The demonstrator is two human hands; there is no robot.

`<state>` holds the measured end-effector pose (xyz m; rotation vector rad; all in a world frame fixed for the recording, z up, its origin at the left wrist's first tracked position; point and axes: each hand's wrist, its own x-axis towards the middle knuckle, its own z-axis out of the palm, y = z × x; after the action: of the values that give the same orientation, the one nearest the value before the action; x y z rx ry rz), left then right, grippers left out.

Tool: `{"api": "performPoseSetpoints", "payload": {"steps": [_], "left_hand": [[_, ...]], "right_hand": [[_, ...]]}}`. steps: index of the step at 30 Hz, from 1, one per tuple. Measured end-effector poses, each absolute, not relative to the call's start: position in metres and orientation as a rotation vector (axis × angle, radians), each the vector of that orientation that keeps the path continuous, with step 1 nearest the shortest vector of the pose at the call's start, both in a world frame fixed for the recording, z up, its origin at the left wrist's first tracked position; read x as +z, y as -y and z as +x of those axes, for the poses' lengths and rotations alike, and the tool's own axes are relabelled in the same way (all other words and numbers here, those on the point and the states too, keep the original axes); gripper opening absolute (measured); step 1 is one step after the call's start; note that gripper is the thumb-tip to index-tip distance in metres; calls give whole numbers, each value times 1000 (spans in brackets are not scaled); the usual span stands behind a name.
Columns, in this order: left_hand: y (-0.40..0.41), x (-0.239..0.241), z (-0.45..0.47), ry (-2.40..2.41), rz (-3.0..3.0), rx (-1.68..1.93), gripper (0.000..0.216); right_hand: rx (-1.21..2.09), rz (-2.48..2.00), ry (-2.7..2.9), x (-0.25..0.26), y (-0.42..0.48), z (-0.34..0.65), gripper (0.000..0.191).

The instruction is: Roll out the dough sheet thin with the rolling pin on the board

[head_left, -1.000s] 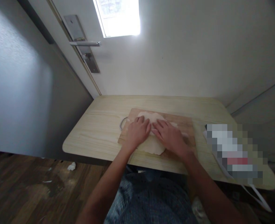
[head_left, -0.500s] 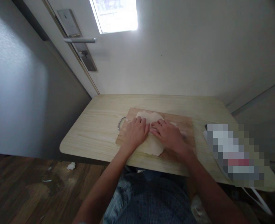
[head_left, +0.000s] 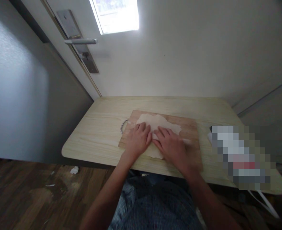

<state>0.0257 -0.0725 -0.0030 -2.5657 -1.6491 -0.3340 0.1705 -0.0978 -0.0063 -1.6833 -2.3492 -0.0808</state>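
A thin, uneven sheet of pale dough (head_left: 158, 120) lies on a wooden cutting board (head_left: 191, 127). Across the dough runs a slim, light rolling pin (head_left: 155, 136), which shows between my hands and past the right one. My left hand (head_left: 139, 138) presses down on its left part, with the fingers curled over it. Over the right part my right hand (head_left: 171, 143) is closed in the same way, palm down. Both hands cover much of the pin and the middle of the dough.
The board rests on a light wooden table (head_left: 95, 127) against a white door with a metal handle (head_left: 80, 41). A metal ring (head_left: 122, 126) sticks out at the board's left edge. A blurred-out object (head_left: 239, 153) lies on the right. White scraps (head_left: 74, 170) litter the floor.
Both hands have drawn slightly toward me with the rolling pin, the right one more clearly. More of the dough's far and right side now shows beyond the fingers.
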Motion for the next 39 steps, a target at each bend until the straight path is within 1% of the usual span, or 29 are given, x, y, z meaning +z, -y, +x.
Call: {"api": "performPoseSetpoints", "payload": {"steps": [4,8,11,14,18,21,26,33,36,39], "left_hand": [[100,-10,22,1644,-2517,-403,31],[100,-11,26,1647,-2479,-382,27],[83,-7,29,1649,-2477,-306,28],[55,-3,34,1669,-2497,-290,31],[18,1,41,1661,-2526,-291,29],[10,5,42,1646,-2581,-278,30],[47,1,33,1601,-2619,-357,34],[114,-14,23,1658,-2558,-471,28],[115,-14,22,1649,-2550,-429,27],[96,-10,24,1611,-2561,-367,29]], "right_hand": [[-142,-1609,2329,-14,124,165,36],[-161,-1618,2341,-12,121,167,33],[-110,-1639,2406,-3,101,171,30],[-18,-1635,2460,5,71,177,33],[2,-1643,2453,3,35,185,35],[-4,-1651,2426,0,27,187,36],[-53,-1671,2385,-3,65,178,40],[-136,-1618,2314,-17,133,164,35],[-172,-1638,2313,-17,134,163,35],[-159,-1648,2380,-10,114,167,35]]}}
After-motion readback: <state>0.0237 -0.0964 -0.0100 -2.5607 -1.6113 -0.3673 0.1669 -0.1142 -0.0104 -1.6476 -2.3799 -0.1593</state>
